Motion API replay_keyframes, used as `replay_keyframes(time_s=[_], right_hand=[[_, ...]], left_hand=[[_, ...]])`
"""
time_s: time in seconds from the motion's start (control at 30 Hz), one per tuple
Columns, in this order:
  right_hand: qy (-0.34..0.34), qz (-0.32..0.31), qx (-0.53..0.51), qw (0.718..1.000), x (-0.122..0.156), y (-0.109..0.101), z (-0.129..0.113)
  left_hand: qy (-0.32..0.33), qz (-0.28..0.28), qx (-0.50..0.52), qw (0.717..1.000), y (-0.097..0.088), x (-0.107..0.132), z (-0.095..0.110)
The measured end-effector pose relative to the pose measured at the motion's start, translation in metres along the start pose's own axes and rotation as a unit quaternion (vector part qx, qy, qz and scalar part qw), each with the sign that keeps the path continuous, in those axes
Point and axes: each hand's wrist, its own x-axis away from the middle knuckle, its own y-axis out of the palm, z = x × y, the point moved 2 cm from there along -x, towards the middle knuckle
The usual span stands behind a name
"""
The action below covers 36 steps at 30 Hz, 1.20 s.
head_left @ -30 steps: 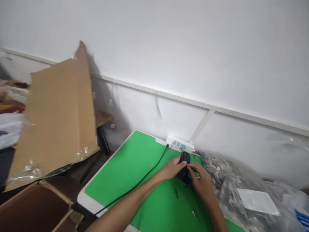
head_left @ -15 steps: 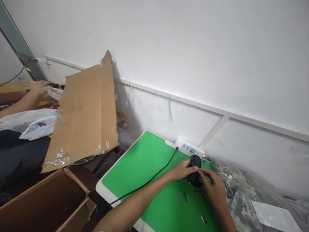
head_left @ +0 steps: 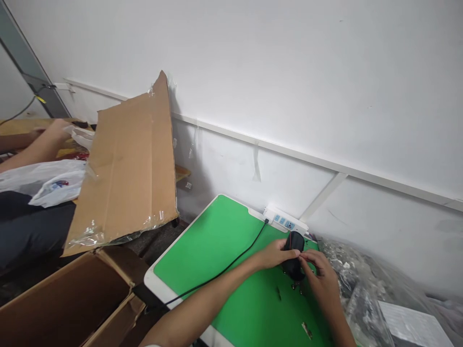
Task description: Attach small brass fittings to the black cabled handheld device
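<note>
Black device (head_left: pixel 296 243) over green counter (head_left: pixel 217 241), near power strip (head_left: pixel 285 220). My left fingers (head_left: pixel 290 254) grip it, thumb on top; my right fingers (head_left: pixel 315 258) pinch together at its side, can't tell on what. Fine handwork step, I'd judge; next needs steady left hold.

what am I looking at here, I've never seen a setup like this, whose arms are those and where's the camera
There's no machine: these are a person's bare hands. Every picture comes from one camera on their head, looking forward and down. The left hand holds a black object; the fingers of the right hand meet at its side, too small to tell what they pinch. The green table carries small bits and a black cable, with a power strip by the wall.
</note>
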Motion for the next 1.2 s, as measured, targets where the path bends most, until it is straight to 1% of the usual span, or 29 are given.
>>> replay_keyframes(time_s=[0.17,0.3,0.53,0.6,0.67,0.73,0.8,0.83,0.87,0.93,1.0,1.07,1.13,1.2], right_hand=[[-0.001,0.002,-0.005,1.000,-0.001,0.000,-0.002],[-0.001,0.008,-0.004,1.000,-0.001,-0.001,-0.003],[0.011,0.012,-0.007,1.000,0.003,0.001,0.001],[0.015,0.013,-0.017,1.000,0.004,0.002,0.002],[0.016,0.011,-0.028,0.999,0.004,0.001,0.001],[0.009,0.014,-0.039,0.999,0.003,0.001,-0.003],[0.000,0.022,-0.047,0.999,0.001,0.000,-0.009],[-0.001,0.028,-0.052,0.998,0.000,0.000,-0.013],[0.005,0.035,-0.062,0.997,-0.001,0.001,-0.015],[0.032,0.053,-0.107,0.992,-0.004,0.004,-0.017],[0.070,0.065,-0.154,0.983,-0.006,0.007,-0.017],[0.106,0.065,-0.180,0.976,-0.008,0.009,-0.016],[0.126,0.054,-0.194,0.971,-0.009,0.009,-0.016],[0.128,0.040,-0.204,0.970,-0.011,0.007,-0.017]], left_hand=[[-0.009,-0.008,0.007,1.000,-0.001,0.002,0.003],[0.002,-0.017,0.006,1.000,-0.001,0.003,0.006],[0.000,-0.008,0.030,1.000,0.000,-0.002,-0.004],[-0.016,-0.001,0.051,0.999,-0.001,-0.003,-0.006],[-0.045,0.011,0.086,0.995,-0.003,-0.005,-0.005],[-0.083,0.022,0.126,0.988,-0.006,-0.006,-0.003],[-0.101,0.031,0.146,0.984,-0.007,-0.006,0.002],[-0.088,0.038,0.140,0.986,-0.008,-0.006,0.006],[-0.052,0.058,0.117,0.990,-0.009,-0.006,0.010],[0.045,0.102,0.013,0.994,-0.010,-0.004,0.019],[0.103,0.119,-0.112,0.981,-0.008,0.000,0.025],[0.139,0.115,-0.210,0.961,-0.006,0.005,0.028],[0.170,0.110,-0.266,0.942,-0.004,0.009,0.028],[0.195,0.113,-0.295,0.929,-0.003,0.010,0.026]])
